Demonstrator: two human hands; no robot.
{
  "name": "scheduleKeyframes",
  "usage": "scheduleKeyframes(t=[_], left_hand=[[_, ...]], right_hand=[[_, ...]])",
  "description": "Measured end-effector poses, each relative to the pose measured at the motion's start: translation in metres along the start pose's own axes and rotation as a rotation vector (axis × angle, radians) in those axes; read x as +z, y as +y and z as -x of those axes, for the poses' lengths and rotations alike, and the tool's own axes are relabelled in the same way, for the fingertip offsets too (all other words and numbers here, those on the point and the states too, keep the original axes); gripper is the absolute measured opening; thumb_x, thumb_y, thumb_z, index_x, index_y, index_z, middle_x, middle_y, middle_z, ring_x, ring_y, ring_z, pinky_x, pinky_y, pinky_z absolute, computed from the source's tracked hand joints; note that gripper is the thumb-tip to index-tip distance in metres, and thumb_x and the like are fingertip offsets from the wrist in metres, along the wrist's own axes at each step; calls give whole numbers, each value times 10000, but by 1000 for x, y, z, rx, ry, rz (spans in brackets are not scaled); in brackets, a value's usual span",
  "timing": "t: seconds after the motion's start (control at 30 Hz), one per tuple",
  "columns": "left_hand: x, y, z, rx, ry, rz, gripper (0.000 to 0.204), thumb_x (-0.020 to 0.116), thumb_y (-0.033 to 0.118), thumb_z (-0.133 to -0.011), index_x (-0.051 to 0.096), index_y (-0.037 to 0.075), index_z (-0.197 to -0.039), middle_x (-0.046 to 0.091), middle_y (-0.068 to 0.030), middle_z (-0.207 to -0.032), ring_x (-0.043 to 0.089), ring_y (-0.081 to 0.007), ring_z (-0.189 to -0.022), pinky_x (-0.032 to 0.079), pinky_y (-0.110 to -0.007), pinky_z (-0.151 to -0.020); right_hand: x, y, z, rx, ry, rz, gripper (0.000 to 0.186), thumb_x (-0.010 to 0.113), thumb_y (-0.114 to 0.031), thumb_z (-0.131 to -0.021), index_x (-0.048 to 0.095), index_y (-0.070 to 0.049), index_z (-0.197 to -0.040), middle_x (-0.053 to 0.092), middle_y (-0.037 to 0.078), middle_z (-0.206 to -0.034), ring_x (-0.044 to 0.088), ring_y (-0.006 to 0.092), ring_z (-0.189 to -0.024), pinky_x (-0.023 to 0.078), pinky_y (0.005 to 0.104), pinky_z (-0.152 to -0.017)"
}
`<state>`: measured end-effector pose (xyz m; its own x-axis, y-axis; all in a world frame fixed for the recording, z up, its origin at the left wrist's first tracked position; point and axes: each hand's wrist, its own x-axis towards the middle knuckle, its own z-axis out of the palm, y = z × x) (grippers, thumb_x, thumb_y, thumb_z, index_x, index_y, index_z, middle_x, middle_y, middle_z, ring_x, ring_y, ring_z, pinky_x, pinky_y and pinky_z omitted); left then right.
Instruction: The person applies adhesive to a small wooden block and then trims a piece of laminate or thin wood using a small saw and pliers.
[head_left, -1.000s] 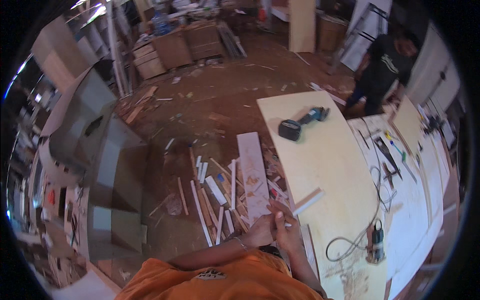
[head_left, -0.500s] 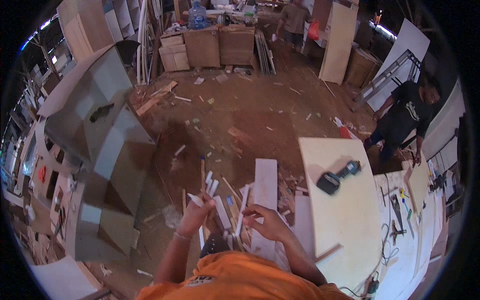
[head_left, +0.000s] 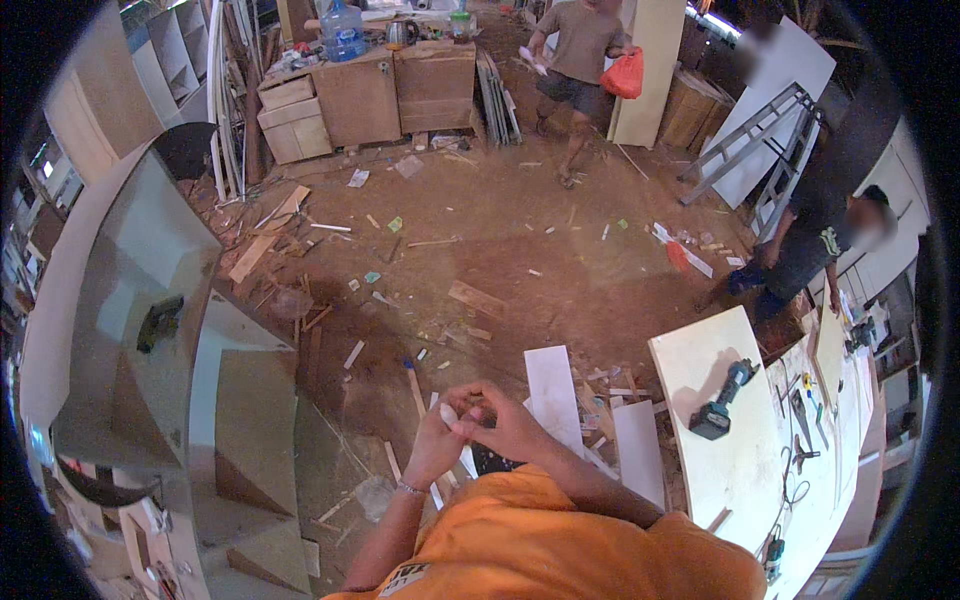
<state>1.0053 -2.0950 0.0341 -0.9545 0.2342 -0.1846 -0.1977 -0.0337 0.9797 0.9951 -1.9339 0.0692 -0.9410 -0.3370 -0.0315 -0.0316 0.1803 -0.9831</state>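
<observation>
In front of my orange shirt, my two hands meet. My left hand [head_left: 430, 450] is closed around a small white piece [head_left: 449, 413], whose tip pokes up by the thumb; its exact kind is too small to tell. Fingers curled, my right hand [head_left: 505, 424] presses against the left one at the fingertips. Whatever lies between those fingertips is hidden. Below them on the floor lie white board strips, including a pale board [head_left: 553, 390], and a thin wooden stick [head_left: 416, 388].
A teal and black cordless power tool [head_left: 722, 402] lies on a pale panel [head_left: 690, 345] at right, beside hand tools. A grey curved cabinet [head_left: 95, 330] stands left. One person carries a red bag [head_left: 624, 75]; another bends near a ladder [head_left: 745, 140]. Scraps litter the floor.
My hands have come together from being apart, the right moving in to the left. My view has shifted. The person with the red bag has walked closer; the other person leans lower.
</observation>
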Motion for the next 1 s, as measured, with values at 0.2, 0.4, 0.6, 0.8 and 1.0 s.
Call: scheduleKeyframes(t=[0.2,0.4,0.6,0.8,1.0], left_hand=[[-114,25,-171,155,-253,-398,477,569,288,-1024,488,-7,-1391,710,-155,-1134,681,-212,-985,547,-386,-847],[-237,64,-355,-82,-58,-422,508,660,355,-989,550,25,-1359,674,-212,-1156,685,-262,-983,537,-396,-870],[-345,94,-472,-150,72,-418,612,706,392,-968,529,12,-1414,687,-127,-1144,658,-196,-1038,531,-356,-924],[-459,117,-652,-165,21,-11,644,803,234,-895,527,58,-1450,678,-68,-1178,633,-165,-1086,518,-335,-950],[-545,247,-868,-26,-293,-393,505,653,269,-973,558,41,-1413,710,-107,-1102,671,-187,-1011,543,-357,-891]], right_hand=[[-17,41,-200,-198,-57,217,331,782,-199,-892,710,-72,-1189,647,93,-1326,621,257,-1218,486,379,-1040],[-38,-3,-455,-103,-69,218,294,797,-189,-876,744,-66,-1137,715,84,-1204,643,261,-1183,487,380,-1037],[-64,-23,-674,-190,-127,178,300,784,-254,-891,754,-87,-1138,738,108,-1170,673,286,-1137,508,391,-1010],[-59,-8,-857,43,-74,187,298,777,-233,-894,760,-78,-1148,736,114,-1174,657,267,-1164,490,402,-1033],[-49,-27,-1024,-173,144,374,287,735,-206,-929,757,-56,-1173,692,111,-1275,646,252,-1185,492,378,-1034]])
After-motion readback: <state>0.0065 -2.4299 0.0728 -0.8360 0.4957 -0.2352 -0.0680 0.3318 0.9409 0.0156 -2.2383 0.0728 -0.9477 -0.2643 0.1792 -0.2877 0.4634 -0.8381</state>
